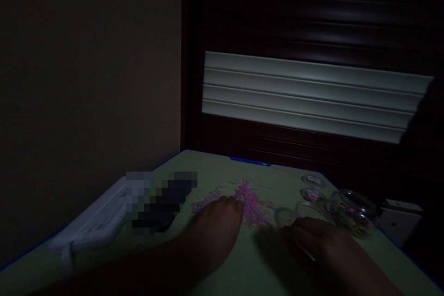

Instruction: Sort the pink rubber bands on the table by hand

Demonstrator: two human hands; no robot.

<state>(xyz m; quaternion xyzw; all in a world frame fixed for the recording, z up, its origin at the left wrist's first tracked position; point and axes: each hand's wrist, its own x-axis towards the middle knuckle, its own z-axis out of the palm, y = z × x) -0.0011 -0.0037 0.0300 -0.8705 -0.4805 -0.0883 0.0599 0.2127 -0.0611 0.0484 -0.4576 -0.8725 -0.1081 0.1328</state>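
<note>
A loose heap of small pink and pale thin pieces (pixel 250 203) is spread across the middle of the table; the room is too dim to tell their exact kind. My left hand (pixel 220 224) rests at the heap's near left side, its fingers curled together and the tips hidden. To the right, my right hand (pixel 317 240) is closed with fingers pressed together. A pale edge shows under its palm, but what it holds is hidden. Just beyond its fingertips is a clear round ring-like thing (pixel 285 215).
At the right lie a clear jar (pixel 359 201), several coloured hair ties (pixel 360 230) and two round lids (pixel 314 180). A white boxy thing (pixel 398 219) with a logo stands at the table's edge. On the left are a long white object (pixel 93 222) and a blurred-out dark item (pixel 166 201).
</note>
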